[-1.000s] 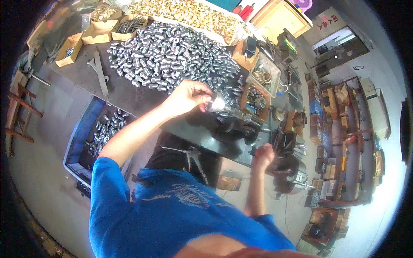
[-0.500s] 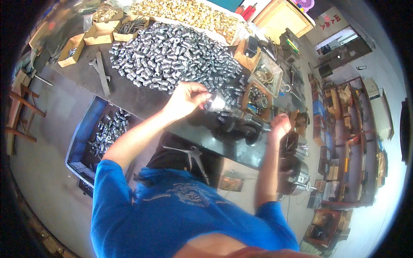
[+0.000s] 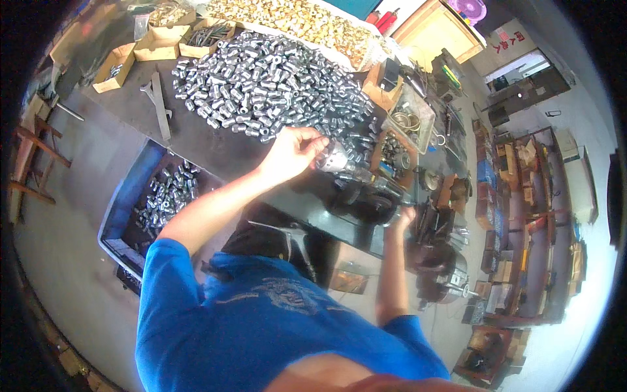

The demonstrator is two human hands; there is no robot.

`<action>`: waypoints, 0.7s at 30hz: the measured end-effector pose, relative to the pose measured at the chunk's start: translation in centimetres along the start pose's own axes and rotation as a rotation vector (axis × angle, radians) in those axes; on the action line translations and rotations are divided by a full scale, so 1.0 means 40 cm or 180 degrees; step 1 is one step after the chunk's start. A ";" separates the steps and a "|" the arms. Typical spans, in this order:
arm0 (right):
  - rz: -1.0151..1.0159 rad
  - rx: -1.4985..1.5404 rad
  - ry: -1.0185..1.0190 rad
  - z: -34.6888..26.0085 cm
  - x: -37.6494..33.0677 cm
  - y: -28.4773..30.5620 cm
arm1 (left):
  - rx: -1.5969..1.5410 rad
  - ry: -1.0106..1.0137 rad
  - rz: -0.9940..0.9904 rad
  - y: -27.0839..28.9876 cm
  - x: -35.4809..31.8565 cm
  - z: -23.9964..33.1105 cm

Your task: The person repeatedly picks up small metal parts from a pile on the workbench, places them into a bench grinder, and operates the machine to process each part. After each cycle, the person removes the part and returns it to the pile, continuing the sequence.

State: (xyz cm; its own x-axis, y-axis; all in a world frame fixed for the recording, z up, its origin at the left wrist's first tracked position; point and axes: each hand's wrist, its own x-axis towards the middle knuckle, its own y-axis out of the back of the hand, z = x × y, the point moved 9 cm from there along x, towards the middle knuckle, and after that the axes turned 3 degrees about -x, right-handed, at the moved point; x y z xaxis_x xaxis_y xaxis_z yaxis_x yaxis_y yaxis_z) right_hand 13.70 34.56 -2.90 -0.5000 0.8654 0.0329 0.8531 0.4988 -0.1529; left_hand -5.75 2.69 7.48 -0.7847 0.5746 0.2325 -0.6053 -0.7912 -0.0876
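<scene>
A small bench machine with a round silver chuck (image 3: 333, 157) stands at the front edge of the dark workbench. My left hand (image 3: 287, 155) is at the chuck's left face, thumb and fingers pinched together. Whatever sits between those fingertips is too small to make out. At the machine's right end my right hand (image 3: 403, 219) is closed around a thin dark lever (image 3: 416, 188), with its fingers partly hidden. Beyond the machine lies a large heap of silver metal fittings (image 3: 261, 85).
Brass-coloured parts (image 3: 294, 26) spread behind the heap. Small cardboard boxes (image 3: 159, 44) and a flat metal tool (image 3: 159, 108) lie at left. A blue crate (image 3: 117, 199) of fittings stands below the bench edge. Right of the machine are part trays (image 3: 424, 134) and a motor (image 3: 450, 264).
My right hand has swung down and left, closer to my body. My left hand stays at the chuck. The whole view has shifted slightly.
</scene>
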 end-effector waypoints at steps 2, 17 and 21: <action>0.0020 0.0086 -0.0023 0.004 -0.004 -0.003 | -0.0357 0.0324 -0.0105 -0.001 -0.004 -0.030; -0.0065 -0.1248 0.1374 -0.063 0.110 -0.022 | 0.0501 -0.0221 0.0528 -0.008 -0.002 -0.006; -0.0208 -0.0795 0.1025 -0.108 0.189 -0.048 | 0.0305 -0.0453 0.0651 -0.001 -0.005 -0.022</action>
State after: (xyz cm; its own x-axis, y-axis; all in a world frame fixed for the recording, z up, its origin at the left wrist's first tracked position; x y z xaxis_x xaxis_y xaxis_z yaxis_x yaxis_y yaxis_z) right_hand 8.90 40.36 1.92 -0.5161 0.7826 0.3481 0.8508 0.5153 0.1028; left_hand -5.67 2.80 6.56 -0.8586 0.3709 0.3539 -0.4153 -0.9079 -0.0561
